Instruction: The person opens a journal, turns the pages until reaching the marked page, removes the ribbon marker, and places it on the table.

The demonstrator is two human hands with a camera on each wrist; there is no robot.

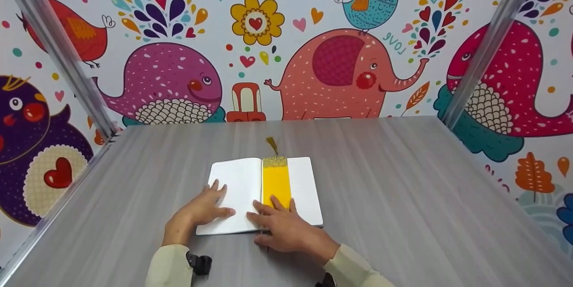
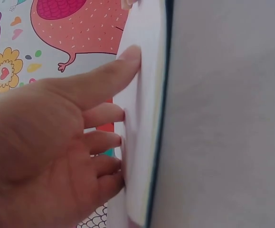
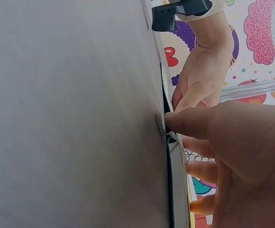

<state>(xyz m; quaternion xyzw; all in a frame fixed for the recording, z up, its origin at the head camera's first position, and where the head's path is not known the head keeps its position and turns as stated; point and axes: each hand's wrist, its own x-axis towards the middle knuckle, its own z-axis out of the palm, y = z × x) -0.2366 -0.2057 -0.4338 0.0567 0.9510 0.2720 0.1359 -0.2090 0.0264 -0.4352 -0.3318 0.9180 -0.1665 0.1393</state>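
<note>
An open notebook with blank white pages lies on the table. A yellow bookmark with a glittery gold top lies along its right page beside the fold; its tassel sticks out past the far edge. My left hand rests on the left page, fingers spread and thumb out toward the fold. Across the near end of the fold lies my right hand, its fingers touching the page and the bookmark, whose near end it hides. In the right wrist view, the thumb touches the spine's near end, where a thin dark strip pokes out.
The grey wood-grain table extends around the notebook on all sides. A printed wall with cartoon animals stands behind it, and metal posts rise at both far corners. Black wrist straps sit at the cream sleeves.
</note>
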